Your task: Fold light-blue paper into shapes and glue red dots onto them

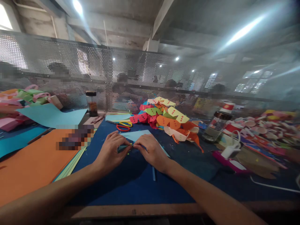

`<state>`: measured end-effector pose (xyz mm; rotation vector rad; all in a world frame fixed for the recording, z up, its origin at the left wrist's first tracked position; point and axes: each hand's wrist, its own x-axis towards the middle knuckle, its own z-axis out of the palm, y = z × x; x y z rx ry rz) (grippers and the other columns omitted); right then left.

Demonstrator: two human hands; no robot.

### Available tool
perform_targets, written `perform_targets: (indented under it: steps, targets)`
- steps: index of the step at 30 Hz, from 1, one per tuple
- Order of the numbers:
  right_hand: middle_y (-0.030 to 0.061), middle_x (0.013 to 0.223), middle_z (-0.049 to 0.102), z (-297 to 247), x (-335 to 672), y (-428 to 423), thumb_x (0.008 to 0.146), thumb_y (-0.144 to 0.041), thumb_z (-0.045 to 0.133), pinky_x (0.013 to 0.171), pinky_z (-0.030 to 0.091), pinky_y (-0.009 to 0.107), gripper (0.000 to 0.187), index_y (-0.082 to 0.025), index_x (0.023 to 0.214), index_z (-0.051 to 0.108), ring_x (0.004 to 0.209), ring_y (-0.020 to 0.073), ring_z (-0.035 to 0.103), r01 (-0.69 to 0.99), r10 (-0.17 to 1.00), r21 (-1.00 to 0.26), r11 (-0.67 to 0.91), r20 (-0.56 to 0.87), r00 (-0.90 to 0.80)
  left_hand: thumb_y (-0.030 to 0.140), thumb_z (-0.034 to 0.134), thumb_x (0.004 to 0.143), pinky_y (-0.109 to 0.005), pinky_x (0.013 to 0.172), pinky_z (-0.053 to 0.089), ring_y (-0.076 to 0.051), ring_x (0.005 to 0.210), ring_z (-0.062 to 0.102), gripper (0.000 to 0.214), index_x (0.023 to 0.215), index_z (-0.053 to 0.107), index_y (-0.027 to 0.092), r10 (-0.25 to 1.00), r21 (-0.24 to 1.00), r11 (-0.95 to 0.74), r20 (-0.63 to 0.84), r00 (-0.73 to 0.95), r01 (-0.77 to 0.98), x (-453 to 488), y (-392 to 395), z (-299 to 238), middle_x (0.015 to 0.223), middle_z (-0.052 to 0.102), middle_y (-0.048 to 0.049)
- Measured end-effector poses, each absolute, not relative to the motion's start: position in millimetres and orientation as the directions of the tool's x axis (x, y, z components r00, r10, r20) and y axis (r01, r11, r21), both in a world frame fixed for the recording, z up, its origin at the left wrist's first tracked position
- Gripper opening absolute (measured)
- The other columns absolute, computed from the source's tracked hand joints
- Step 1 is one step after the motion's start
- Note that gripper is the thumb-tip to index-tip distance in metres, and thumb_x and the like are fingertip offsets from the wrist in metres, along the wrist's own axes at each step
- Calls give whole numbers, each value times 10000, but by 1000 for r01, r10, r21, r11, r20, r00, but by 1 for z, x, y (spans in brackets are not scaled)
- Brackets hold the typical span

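My left hand and my right hand meet at the fingertips over the blue tabletop. Both are closed in a pinch at the near edge of a light blue sheet of paper. A corner of the sheet spreads out behind my right hand, and my fingers hide the exact fold or edge. Small yellowish scraps lie by the fingertips. Just below my right wrist is a narrow light blue strip. Beyond my left hand rest scissors with red and yellow handles.
A pile of folded, dotted paper shapes stands behind the sheet. Orange paper covers the left, near a lidded jar. Rightward are a glass bottle, a magenta-and-white power strip and heaped paper pieces. A perforated screen runs behind.
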<state>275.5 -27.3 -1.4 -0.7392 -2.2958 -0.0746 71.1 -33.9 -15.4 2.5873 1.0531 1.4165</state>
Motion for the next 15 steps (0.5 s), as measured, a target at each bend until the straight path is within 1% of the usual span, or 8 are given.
perform_targets:
  steps: [8, 15]
  targets:
    - [34, 816, 705, -4, 279, -24, 1032, -430, 447, 801, 381, 336, 350, -194, 845, 624, 778, 174, 618, 554, 526, -178, 813, 633, -567, 252, 631, 920, -494, 1079, 345, -175, 784, 645, 110, 811, 623, 242, 557, 318, -778, 747, 362, 542, 71, -34, -15, 781, 697, 26]
    - [37, 751, 673, -4, 278, -24, 1046, -470, 358, 766, 373, 337, 449, -189, 775, 579, 718, 172, 585, 552, 502, -150, 820, 650, -570, 229, 639, 912, -487, 1064, 352, -174, 779, 643, 111, 803, 625, 234, 552, 317, -784, 748, 367, 533, 71, -34, -15, 778, 692, 30]
